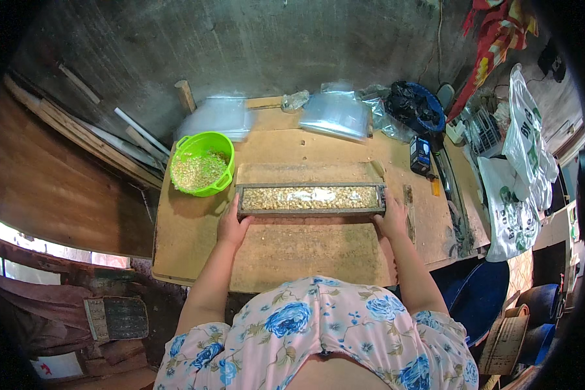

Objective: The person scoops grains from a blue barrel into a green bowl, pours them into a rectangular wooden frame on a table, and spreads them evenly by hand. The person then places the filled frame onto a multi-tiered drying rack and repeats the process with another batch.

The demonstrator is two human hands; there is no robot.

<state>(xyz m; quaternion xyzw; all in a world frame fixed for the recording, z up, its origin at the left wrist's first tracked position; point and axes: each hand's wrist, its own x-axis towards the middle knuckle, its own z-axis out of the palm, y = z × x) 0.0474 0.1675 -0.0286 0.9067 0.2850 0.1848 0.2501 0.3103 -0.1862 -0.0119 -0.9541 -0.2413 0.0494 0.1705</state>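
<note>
A long, narrow rectangular frame (312, 212) with dark edges lies crosswise before me on a wooden board. Pale, nut-like pieces (268, 200) fill it, and bright glare on top suggests a clear plastic cover or bag. My left hand (233, 226) grips its left end, thumb along the near side. At the opposite end, my right hand (391, 217) holds the frame the same way. A bright green plastic basin (230, 168) with two handles stands beyond my left hand, partly filled with similar pale pieces.
Stacks of clear plastic bags (219, 117) and clear sheets (334, 114) lie along the back of the wooden table (185, 243). At the right are a small dark box (420, 155), a blue basin (431, 109) with a black bag, and white printed plastic bags (509, 209).
</note>
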